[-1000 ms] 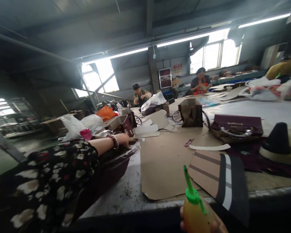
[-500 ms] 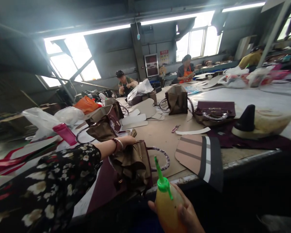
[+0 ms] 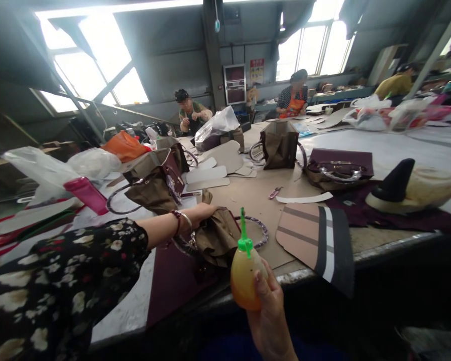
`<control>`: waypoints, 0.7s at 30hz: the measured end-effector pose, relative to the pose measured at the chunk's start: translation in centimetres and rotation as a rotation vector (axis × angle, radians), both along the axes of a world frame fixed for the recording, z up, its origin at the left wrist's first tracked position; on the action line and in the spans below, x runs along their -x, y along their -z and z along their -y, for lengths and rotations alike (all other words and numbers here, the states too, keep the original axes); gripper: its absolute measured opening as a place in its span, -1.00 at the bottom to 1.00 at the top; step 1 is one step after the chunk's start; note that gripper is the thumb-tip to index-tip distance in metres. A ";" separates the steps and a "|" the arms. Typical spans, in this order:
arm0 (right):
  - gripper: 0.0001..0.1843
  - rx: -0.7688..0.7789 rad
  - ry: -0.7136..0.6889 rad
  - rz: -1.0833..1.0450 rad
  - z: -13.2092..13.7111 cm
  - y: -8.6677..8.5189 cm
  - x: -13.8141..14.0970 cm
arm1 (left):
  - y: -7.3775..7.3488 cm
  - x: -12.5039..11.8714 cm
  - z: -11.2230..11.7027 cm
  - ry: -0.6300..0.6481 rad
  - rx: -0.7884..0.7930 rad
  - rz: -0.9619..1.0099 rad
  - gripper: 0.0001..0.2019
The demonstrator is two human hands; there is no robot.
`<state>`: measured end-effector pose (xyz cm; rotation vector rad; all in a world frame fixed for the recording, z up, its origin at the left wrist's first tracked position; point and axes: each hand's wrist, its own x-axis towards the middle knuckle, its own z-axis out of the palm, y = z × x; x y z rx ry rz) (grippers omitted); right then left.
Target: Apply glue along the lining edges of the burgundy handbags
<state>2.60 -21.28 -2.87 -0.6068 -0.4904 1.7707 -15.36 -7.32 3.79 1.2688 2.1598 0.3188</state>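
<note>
My left hand [image 3: 202, 214] is closed on the upper edge of a brown handbag [image 3: 220, 238], its fingertips partly hidden in the folds. The bag leans at the table's front edge, and one wrapped round handle [image 3: 263, 231] sticks out to its right. In my right hand [image 3: 268, 306] is a squeeze bottle [image 3: 244, 281] with amber liquid low inside and a green nozzle pointing up. The bottle stands just in front of the bag in this view. A second brown and maroon handbag [image 3: 150, 193] is beyond my left wrist.
More handbags stand on the table, one brown [image 3: 280, 148] and one maroon [image 3: 340, 168]. Striped panels [image 3: 304, 233] overhang the front edge. Also here are a small pink cutter [image 3: 274, 193], a black cone-shaped piece [image 3: 394, 183], and a pink bottle [image 3: 86, 194]. People sit across the table.
My right hand has brought the squeeze bottle up and slightly left, now more upright. The handbag under my left hand has shifted and tipped upward. The head view has moved a little.
</note>
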 end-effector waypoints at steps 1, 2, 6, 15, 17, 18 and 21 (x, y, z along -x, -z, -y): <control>-0.40 0.007 0.032 0.006 -0.2 -0.1 0.0 | 0.0 -0.1 -0.1 0.014 0.015 -0.047 -0.62; -0.39 0.012 0.064 0.014 -0.4 -0.1 0.0 | 0.1 -0.2 -0.2 0.044 0.019 -0.101 -0.56; -0.32 0.012 0.132 0.050 -2.0 -0.2 0.3 | 0.2 -1.0 0.0 0.319 -0.045 -0.291 -0.32; -0.55 -0.077 0.069 -0.081 -6.0 -0.6 -0.2 | -1.7 -2.8 0.7 1.058 0.111 -0.280 -0.49; -0.56 -0.078 0.067 -0.103 -6.3 -0.7 -0.4 | -2.5 -2.9 0.1 1.111 0.195 -0.256 -0.47; -0.55 -0.076 0.069 -0.111 -6.5 -0.7 -0.5 | -2.9 -2.9 -0.2 1.131 0.238 -0.235 -0.48; -0.55 -0.075 0.091 -0.121 -7.1 -1.2 -0.7 | -3.8 -3.2 -0.7 1.161 0.359 -0.184 -0.50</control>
